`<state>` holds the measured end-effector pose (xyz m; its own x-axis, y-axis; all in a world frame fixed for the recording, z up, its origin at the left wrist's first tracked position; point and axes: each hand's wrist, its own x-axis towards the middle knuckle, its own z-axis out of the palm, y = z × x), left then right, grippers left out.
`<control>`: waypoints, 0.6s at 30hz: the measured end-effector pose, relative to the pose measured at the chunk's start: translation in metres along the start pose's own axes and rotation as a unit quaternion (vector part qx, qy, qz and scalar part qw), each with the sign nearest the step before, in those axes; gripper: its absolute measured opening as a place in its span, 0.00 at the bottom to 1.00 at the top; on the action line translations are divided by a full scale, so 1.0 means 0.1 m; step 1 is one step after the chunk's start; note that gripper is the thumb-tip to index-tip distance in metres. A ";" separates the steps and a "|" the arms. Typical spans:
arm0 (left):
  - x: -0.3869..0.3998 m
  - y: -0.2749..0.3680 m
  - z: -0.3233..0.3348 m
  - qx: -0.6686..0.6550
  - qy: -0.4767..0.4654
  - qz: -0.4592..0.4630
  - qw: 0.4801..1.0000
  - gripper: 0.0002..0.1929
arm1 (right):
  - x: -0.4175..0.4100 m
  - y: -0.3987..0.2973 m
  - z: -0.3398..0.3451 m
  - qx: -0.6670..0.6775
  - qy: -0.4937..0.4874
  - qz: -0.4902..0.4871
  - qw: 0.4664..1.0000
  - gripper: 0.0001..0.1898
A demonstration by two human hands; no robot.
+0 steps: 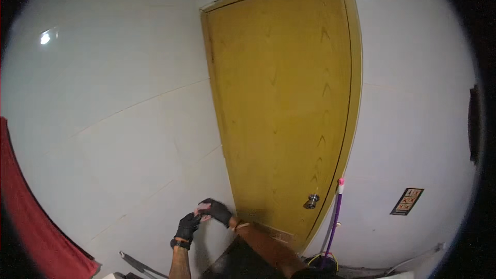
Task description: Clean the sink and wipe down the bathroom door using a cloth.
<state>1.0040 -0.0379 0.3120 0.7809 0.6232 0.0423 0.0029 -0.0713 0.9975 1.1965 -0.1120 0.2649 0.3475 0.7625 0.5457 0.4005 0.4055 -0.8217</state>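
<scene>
My left hand (188,226), in a black glove with a dark watch at the wrist, is raised in front of the pale wall. Close against it is my right hand (218,212), also black-gloved, with a light band on the wrist. Between the two, the fingers of both hands grip a small crumpled pink and whitish piece (204,210), perhaps cloth or thin plastic. Much of that piece is hidden by the fingers, so its exact kind cannot be told.
A yellow-brown wooden door (279,104) with a round metal knob (311,201) is shut ahead. A purple pole (336,217) stands in a dark bucket (324,264) by its frame. Red fabric (35,224) hangs left; a small sign (407,201) is on the right wall (407,131).
</scene>
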 end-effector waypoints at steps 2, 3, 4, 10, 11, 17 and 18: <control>0.42 0.00 0.44 0.009 -0.014 0.017 1.000 0.16 | 0.06 -0.18 -0.66 -0.027 -0.010 0.108 0.994 0.23; 0.59 0.17 0.67 0.065 -0.044 0.030 0.996 0.16 | 0.03 -0.37 -1.01 -0.065 -0.019 0.012 0.998 0.22; 0.76 0.36 0.87 0.121 -0.075 0.044 0.989 0.16 | 0.01 -0.54 -1.29 -0.103 -0.028 -0.083 0.991 0.22; 1.85 0.69 2.07 -0.042 -0.204 0.194 0.959 0.13 | -0.11 -1.24 -2.48 -0.154 0.256 0.074 0.951 0.17; 1.83 0.97 2.28 -0.086 -0.224 0.078 0.968 0.16 | -0.17 -1.34 -2.68 -0.194 0.285 0.041 0.938 0.18; 2.41 1.37 3.08 0.008 -0.276 0.185 0.943 0.18 | -0.26 -1.62 -2.94 -0.392 0.383 0.089 0.832 0.22; 2.61 1.32 3.17 0.108 -0.267 0.226 0.930 0.19 | -0.21 -1.60 -2.88 -0.376 0.394 0.077 0.835 0.23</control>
<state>1.4061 -0.1312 0.4366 0.9320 0.0191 0.3620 -0.3204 -0.4234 0.8474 1.3695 -0.3382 0.4325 0.7758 0.0867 0.6250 0.6152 -0.3240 -0.7187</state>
